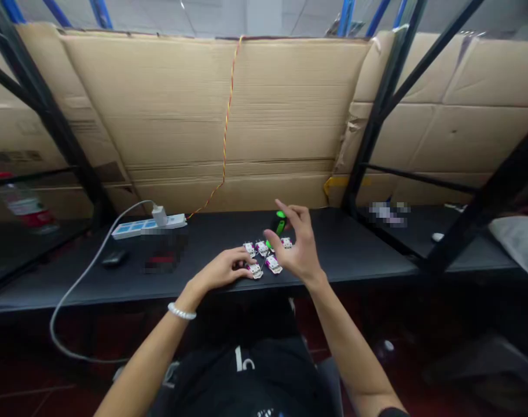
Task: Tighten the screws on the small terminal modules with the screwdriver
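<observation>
On the black tabletop, my left hand [224, 268] has its thumb and fingers closed around the edge of a small white part [255, 270] with purple on it. A black and green screwdriver [280, 223] stands tilted, its thin shaft running down towards that part; where the tip touches is too small to tell. My right hand [299, 244] is at the screwdriver's handle, index finger raised over its top and thumb beside its lower end. The other fingers are partly hidden. Several similar white and purple parts [273, 264] lie close around both hands.
A white power strip [134, 228] with a plugged-in adapter [160, 216] and grey cable [79, 275] lies left. A small black object [115, 258] sits near it. Cardboard [290, 110] closes the back; black metal posts [377, 116] flank the work area. A bottle [29, 205] is far left.
</observation>
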`<state>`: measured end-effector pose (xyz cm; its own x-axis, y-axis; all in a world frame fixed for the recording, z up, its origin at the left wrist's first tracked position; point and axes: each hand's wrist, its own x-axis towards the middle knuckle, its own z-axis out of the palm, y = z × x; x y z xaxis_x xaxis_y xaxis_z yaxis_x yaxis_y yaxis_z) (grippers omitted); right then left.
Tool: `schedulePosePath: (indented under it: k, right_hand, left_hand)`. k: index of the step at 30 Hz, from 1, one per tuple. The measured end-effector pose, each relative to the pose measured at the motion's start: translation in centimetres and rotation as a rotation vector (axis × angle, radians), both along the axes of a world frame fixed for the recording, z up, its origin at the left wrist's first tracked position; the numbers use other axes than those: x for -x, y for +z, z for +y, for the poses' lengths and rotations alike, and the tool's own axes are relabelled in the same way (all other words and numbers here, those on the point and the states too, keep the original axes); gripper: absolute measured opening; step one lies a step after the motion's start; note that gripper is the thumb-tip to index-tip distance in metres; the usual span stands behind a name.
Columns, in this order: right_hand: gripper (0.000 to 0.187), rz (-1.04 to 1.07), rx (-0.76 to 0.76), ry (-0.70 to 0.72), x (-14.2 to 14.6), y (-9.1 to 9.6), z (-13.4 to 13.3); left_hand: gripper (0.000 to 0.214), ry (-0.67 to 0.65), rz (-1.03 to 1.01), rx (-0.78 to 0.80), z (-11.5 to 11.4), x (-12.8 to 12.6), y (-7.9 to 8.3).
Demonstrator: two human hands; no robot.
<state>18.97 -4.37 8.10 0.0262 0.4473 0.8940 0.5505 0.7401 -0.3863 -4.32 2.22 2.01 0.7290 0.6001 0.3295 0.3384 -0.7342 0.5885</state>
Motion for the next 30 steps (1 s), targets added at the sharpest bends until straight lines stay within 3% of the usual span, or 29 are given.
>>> schedulePosePath:
  k: [3, 8, 13, 19, 24, 28, 30]
  right_hand:
    - [0.058, 0.005, -0.003, -0.03, -0.03, -0.12, 0.15]
    - [0.058, -0.001, 0.042, 0.118, -0.09, -0.13, 0.09]
    - [0.052, 0.018, 0.013, -0.036, -0.05, 0.11, -0.12]
    - [0.052, -0.012, 0.039, 0.103, -0.11, 0.14, -0.18]
    - [0.051, 0.008, 0.007, 0.005, -0.01, 0.14, -0.28]
    - [0.054, -0.003, 0.023, 0.159, -0.2, 0.23, -0.39]
    - [0.052, -0.005, 0.016, 0.162, -0.14, 0.28, -0.47]
  left_hand:
    - [0.027, 0.002, -0.002, -0.002, 0.03, 0.01, -0.01]
    - [0.028, 0.004, 0.0, 0.014, -0.01, -0.04, 0.0]
    - [0.027, 0.007, 0.007, 0.0, -0.04, -0.06, -0.01]
    - [0.025, -0.007, 0.002, 0.004, 0.11, -0.01, -0.15]
    - [0.026, -0.006, -0.007, 0.004, 0.11, 0.05, -0.16]
    - [0.027, -0.009, 0.001, 0.008, 0.11, 0.01, -0.15]
    - [0.027, -0.003, 0.007, 0.005, 0.13, 0.01, -0.17]
